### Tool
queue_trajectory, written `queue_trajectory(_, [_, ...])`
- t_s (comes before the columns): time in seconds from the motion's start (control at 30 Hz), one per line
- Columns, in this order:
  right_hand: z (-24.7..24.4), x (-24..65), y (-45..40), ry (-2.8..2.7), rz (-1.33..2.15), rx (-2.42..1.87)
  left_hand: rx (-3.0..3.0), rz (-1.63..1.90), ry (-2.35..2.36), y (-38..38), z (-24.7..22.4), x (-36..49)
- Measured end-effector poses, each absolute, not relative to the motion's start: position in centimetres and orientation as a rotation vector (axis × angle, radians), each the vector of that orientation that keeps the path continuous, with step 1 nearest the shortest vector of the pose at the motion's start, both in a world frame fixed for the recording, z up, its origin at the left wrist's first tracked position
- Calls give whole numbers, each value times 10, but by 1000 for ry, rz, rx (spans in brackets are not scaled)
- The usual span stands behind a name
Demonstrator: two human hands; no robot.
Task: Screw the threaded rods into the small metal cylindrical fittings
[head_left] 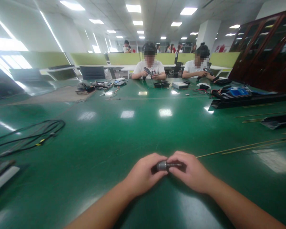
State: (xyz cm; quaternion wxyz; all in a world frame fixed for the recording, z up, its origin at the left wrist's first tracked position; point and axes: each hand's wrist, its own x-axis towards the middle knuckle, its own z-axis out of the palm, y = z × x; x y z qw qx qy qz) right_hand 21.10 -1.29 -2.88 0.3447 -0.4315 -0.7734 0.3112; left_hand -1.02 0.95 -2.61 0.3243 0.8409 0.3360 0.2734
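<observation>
A small drill chuck [161, 165] with a grey metal sleeve and a thin dark shaft pointing right lies sideways between my two hands, just above the green table. My left hand [144, 173] is closed round its left end, thumb below and fingers above; the palm hides that end. From the other side, my right hand [190, 171] pinches near where the sleeve meets the shaft [175, 164]. The shaft runs into the hollow of the right hand, its tip close to the palm.
The green table [97, 143] bears black cables [45, 136] at left and thin brass-coloured rods [243, 148] at right. A black channel [248, 101] with blue parts [240, 91] lies farther right. Across the table, two people [149, 66] hold tools. Electronic parts [105, 85] lie at far left.
</observation>
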Motion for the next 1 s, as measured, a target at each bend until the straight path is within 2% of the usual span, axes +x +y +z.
queue_trajectory(1.0, [-26,212,-12,-2013,768,-1143,2252,830,872,7,-29,-7])
